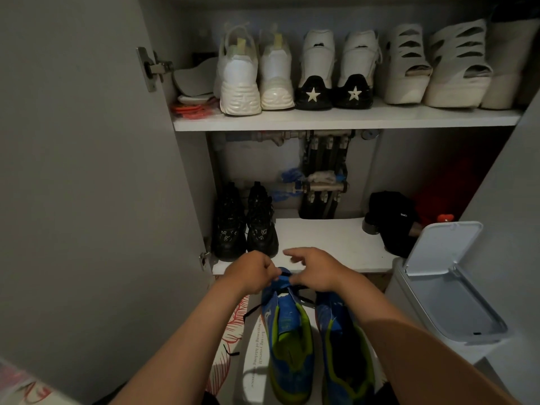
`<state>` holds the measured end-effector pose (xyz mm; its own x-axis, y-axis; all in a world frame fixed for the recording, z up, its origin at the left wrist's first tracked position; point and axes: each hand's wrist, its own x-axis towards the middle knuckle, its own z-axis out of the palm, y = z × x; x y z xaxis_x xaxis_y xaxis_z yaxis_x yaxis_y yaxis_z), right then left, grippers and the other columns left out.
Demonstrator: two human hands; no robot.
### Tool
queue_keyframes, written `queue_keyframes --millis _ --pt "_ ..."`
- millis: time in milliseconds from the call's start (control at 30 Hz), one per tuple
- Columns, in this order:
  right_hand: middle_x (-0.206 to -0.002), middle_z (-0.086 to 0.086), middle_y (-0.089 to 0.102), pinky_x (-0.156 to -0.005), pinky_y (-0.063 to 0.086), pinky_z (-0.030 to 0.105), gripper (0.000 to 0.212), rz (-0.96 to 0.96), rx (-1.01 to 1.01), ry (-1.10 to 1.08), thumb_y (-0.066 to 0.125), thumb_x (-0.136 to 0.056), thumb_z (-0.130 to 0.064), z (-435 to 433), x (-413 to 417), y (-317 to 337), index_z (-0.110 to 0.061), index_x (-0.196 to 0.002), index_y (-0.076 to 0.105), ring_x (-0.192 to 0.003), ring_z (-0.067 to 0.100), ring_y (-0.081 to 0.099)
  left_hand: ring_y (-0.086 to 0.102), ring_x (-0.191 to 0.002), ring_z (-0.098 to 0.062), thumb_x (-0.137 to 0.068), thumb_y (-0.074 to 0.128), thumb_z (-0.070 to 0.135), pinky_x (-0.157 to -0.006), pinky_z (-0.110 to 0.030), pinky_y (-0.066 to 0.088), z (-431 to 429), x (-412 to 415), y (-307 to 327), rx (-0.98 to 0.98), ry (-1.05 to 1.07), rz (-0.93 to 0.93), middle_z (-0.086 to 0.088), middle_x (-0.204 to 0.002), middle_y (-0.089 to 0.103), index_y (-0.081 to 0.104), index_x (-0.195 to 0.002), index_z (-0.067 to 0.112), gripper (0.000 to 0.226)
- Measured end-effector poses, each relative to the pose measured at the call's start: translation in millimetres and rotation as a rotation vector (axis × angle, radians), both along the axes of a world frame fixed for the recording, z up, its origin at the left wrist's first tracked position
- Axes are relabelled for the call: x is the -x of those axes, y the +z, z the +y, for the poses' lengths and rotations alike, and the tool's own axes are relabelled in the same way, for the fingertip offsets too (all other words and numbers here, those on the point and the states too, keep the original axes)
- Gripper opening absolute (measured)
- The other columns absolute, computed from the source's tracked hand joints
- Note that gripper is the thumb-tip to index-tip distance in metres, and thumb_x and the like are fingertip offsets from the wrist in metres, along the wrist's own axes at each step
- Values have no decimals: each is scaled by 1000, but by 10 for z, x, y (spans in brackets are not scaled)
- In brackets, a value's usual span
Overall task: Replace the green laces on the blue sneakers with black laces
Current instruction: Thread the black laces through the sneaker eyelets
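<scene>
Both grips meet over the far end of the blue sneaker on the person's left. Its toe points away from the body and its green-lined collar is nearest the camera.

Left hand: fingers curled, pinching the black lace at the toe end of the eyelet row.

Right hand: thumb side is down at the same lace, just beside the left grip, with the upper fingers loosely spread and raised. Can't tell whether it actually pinches.

Key relation: the sneaker's long axis runs from the grips straight back toward the body. The rest of the eyelet row and the tongue lie on the near side of both grips, so lacing likely has to work toward the person.

One loose lace tail trails out near-left of the left grip, so that hand is nearer to it. A dark strand also runs near-right, under the right hand.

The second blue sneaker lies parallel, just beside the first, on the near side of the right grip and partly under that forearm. Its lacing is hidden. No green lace is in view, so the task looks to be at the black-lace threading stage.

Both sneakers sit on a printed mat. Beyond the grips is the cabinet's bottom shelf.
</scene>
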<state>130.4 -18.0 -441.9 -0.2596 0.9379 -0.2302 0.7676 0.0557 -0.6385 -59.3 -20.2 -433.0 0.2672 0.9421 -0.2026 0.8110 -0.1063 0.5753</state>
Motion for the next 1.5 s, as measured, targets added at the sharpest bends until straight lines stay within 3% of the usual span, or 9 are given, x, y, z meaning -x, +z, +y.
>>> queue_keyframes --millis 67,200,467,633,767,900,1133,1333,1500 --pt "-109 -3 72 -90 53 22 47 188 1 19 74 -86 -14 24 39 -6 -22 -131 65 -101 11 67 60 -62 -12 -99 54 30 -65 -32 51 -5 -59 -22 49 -46 -65 4 -71 68 69 -76 18 30" --pt "-89 5 76 -80 59 30 16 173 -66 -48 71 -87 -9 79 -2 -10 -20 -95 80 -83 19 71 62 -54 -8 -100 54 24 -59 -25 48 6 -117 -39 139 -45 -172 8 -69 70 67 -79 20 25" --pt "-84 -4 72 -65 51 16 30 165 2 -16 57 -88 -2 112 42 -105 -22 -93 78 -71 7 66 57 -44 -4 -88 69 42 -67 -31 56 119 -110 -112 -140 52 83 0 -62 71 72 -67 6 42" --pt "-66 -3 69 -50 46 19 7 293 63 -59 71 -88 -11 153 45 -195 -12 -93 76 -49 7 58 60 -46 -6 -92 62 47 -56 -25 49 179 -74 -212 35 44 -130 3 -66 73 70 -69 13 42" --pt "-73 -5 74 -66 53 19 11 288 -19 -96 74 -86 -17 194 -1 -250 -18 -76 78 -65 -1 64 63 -52 -12 -99 53 38 -55 -24 47 172 -24 -259 105 80 -235 0 -71 73 69 -81 12 35" --pt "-87 -7 76 -76 53 18 9 138 -39 -107 73 -85 -15 178 -13 -348 -17 -84 81 -78 0 67 65 -59 -18 -89 58 41 -65 -37 58 78 2 -388 119 129 -13 -6 -70 71 67 -71 11 36" --pt "-88 -7 73 -78 55 30 16 -203 -57 -21 61 -88 -22 68 133 -373 -22 -84 77 -86 16 66 59 -50 -9 -75 74 36 -57 -28 55 -124 -133 -531 184 119 93 4 -54 59 65 -61 13 29" --pt "-98 0 71 -78 50 28 19 -392 -140 50 57 -91 -22 12 279 -456 -19 -92 75 -95 20 65 66 -68 -32 -96 57 27 -75 -43 58 -228 -106 -611 222 316 -115 -15 -63 57 60 -63 2 42" --pt "-104 6 70 -79 49 30 22 -462 -176 88 54 -95 -23 -9 370 -530 -15 -98 74 -100 24 64 55 -45 -14 -92 65 13 -53 -25 49 -271 -38 -632 315 437 -367 -11 -59 57 70 -78 -5 23"
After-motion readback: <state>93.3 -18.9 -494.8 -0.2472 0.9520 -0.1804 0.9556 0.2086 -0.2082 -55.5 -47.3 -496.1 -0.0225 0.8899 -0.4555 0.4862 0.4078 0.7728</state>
